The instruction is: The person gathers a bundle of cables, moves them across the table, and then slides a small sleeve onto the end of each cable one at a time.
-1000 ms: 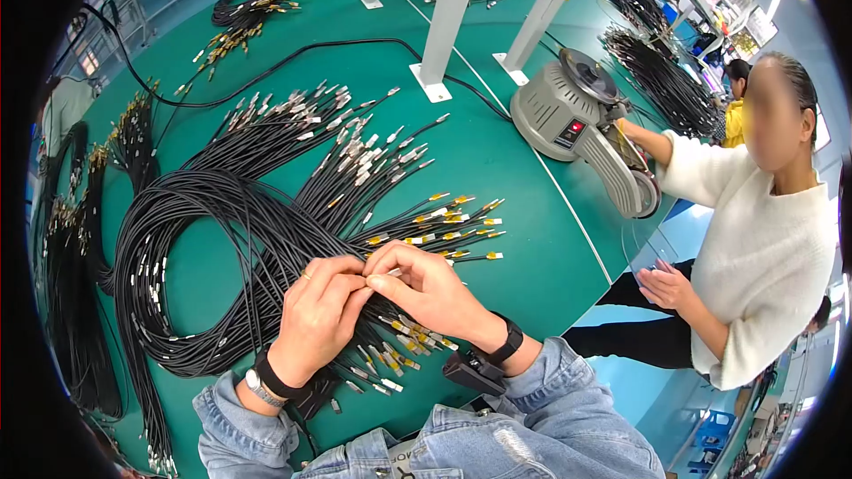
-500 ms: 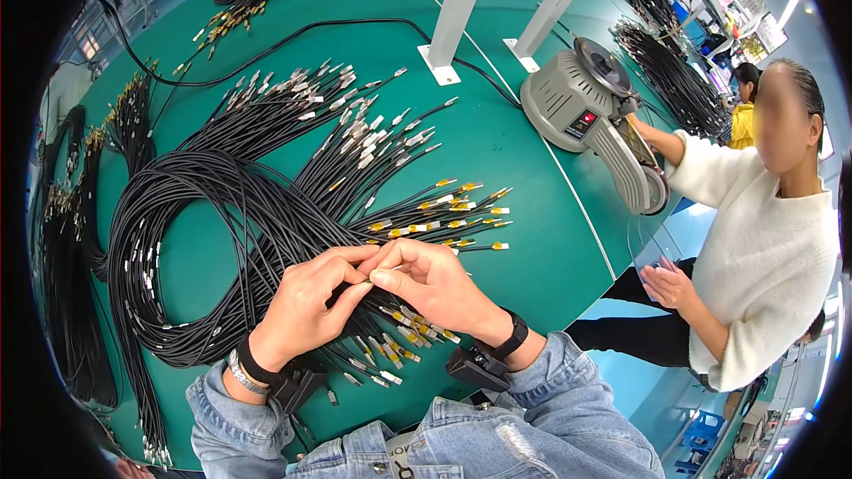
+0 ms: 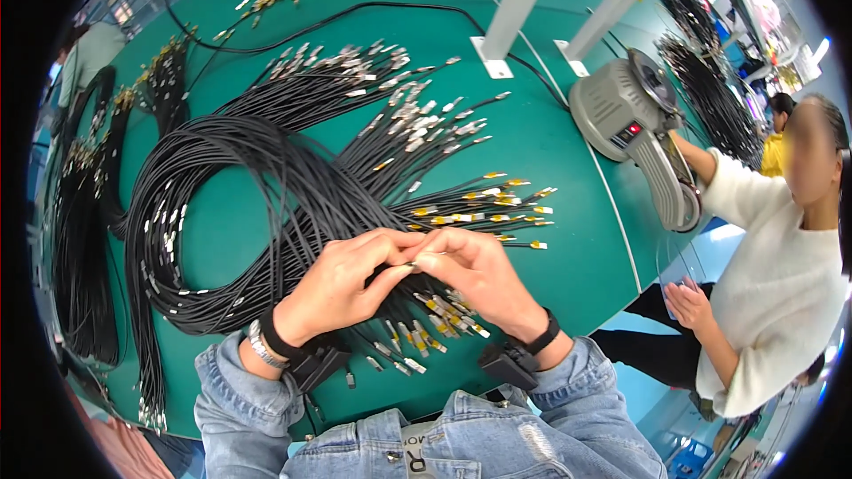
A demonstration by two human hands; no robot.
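Observation:
My left hand (image 3: 342, 288) and my right hand (image 3: 475, 270) meet at their fingertips over a big coil of black cables (image 3: 191, 137). Thumbs and forefingers of both are pinched together. Between them shows a tiny dark bit of something, mostly covered by the fingers, so its kind is unclear. Cable ends with yellow tags and metal tips (image 3: 484, 208) fan out beyond my right hand. More tagged ends (image 3: 435, 324) stick out below the hands. Further back lie cable ends with white and silvery tips (image 3: 417, 120).
On the green table (image 3: 568, 257) a grey machine (image 3: 621, 111) stands at the right. A person in a white sweater (image 3: 768, 275) reaches to it, holding a clear sheet (image 3: 679, 266). More cable bundles (image 3: 84, 257) lie at left. Grey posts (image 3: 524, 13) rise at the back.
The whole scene has shifted to the right in the picture as the view turned. Both hands keep their fingertip pinch over the coil, with little visible change between them.

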